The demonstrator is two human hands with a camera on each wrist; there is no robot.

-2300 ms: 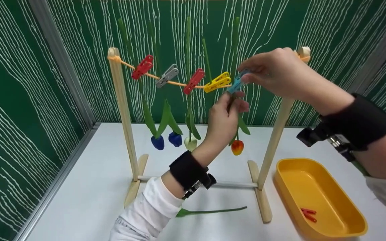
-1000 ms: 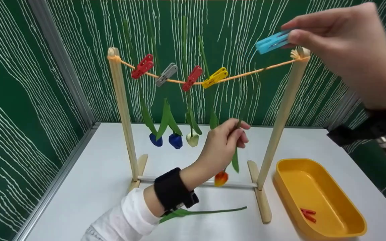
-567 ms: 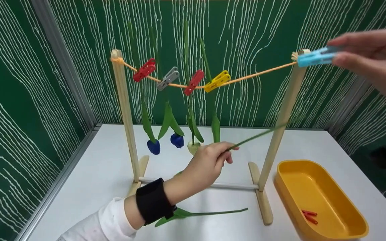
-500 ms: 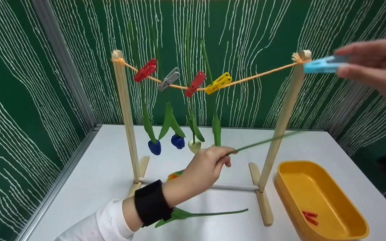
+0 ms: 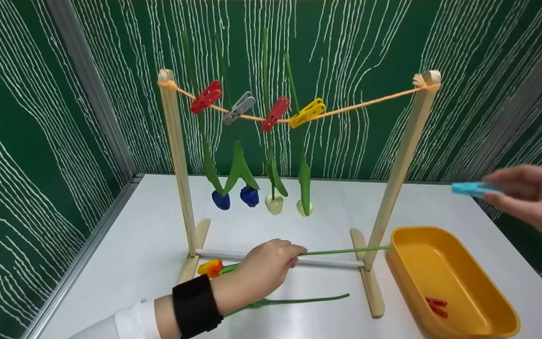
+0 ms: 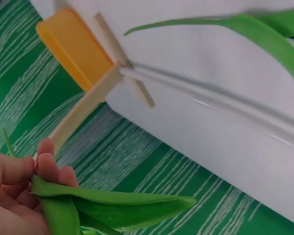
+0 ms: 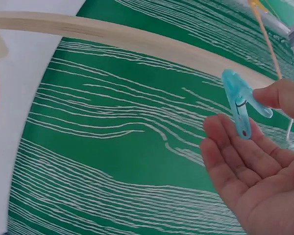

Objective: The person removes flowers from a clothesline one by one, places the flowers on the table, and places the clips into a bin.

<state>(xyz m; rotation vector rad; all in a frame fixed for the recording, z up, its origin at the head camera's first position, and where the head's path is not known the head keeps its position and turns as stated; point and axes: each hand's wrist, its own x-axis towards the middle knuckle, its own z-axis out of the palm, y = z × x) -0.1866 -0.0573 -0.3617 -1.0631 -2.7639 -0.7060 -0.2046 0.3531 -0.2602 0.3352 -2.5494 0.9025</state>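
My left hand grips the stem of an orange-and-yellow tulip, low over the table beside the rack's bottom bar. The stem points right, its tip overlapping the yellow tray's edge in the head view. Green leaves spread from under those fingers in the left wrist view. At the right, my right hand pinches a light blue clothespin between thumb and fingers; the right wrist view shows this clothespin with nothing in its mouth. Another tulip's green stem lies on the table, its bloom hidden behind my left forearm.
On a wooden rack, an orange cord carries two blue and two white tulips upside down, clipped by red, grey and yellow clothespins. A yellow tray at the right holds red clothespins. Green walls enclose the table.
The blue clothespin came off the cord with my right hand, which has moved right and down. My left hand has lowered the orange tulip from the cord and turned it sideways.
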